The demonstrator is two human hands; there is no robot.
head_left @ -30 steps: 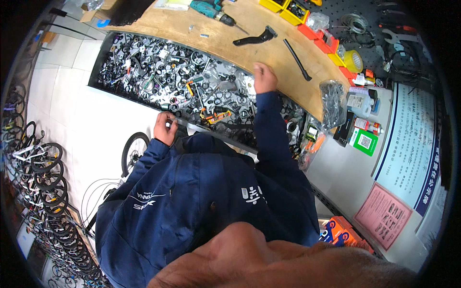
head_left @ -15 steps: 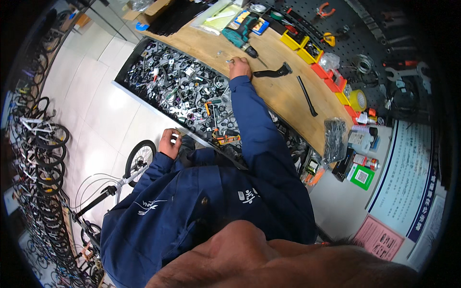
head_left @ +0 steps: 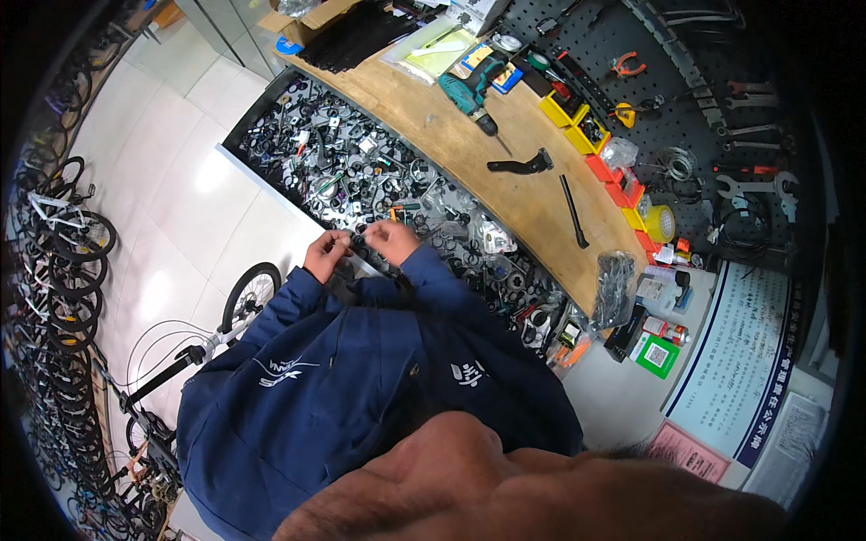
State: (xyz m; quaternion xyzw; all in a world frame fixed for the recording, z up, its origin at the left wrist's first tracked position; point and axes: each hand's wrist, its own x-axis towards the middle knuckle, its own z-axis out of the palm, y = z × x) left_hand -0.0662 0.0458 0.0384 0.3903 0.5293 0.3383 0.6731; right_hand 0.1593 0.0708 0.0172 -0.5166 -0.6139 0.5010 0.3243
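My left hand (head_left: 327,256) is closed in a pinch just over the front edge of the open drawer (head_left: 271,191). Close beside it, my right hand (head_left: 394,242) also has its fingers drawn together. Whatever they pinch is too small to make out. Beneath and beyond both hands, the drawer holds a heap of small metal and plastic bike parts (head_left: 347,162). On the wooden workbench (head_left: 388,95) lie a teal cordless drill (head_left: 469,94), a black curved bracket-like part (head_left: 521,163) and a thin black rod (head_left: 574,211).
Yellow and red bins (head_left: 586,133) line the bench's back edge beneath a pegboard (head_left: 667,99) hung with pliers and wrenches. A bagged black bundle (head_left: 614,287) sits at the bench's right end. A bicycle (head_left: 194,354) stands at lower left, and rows of bikes (head_left: 77,261) fill the far left.
My right hand has come back from the workbench beside the drill to meet my left hand over the drawer's front edge. The view has shifted slightly.
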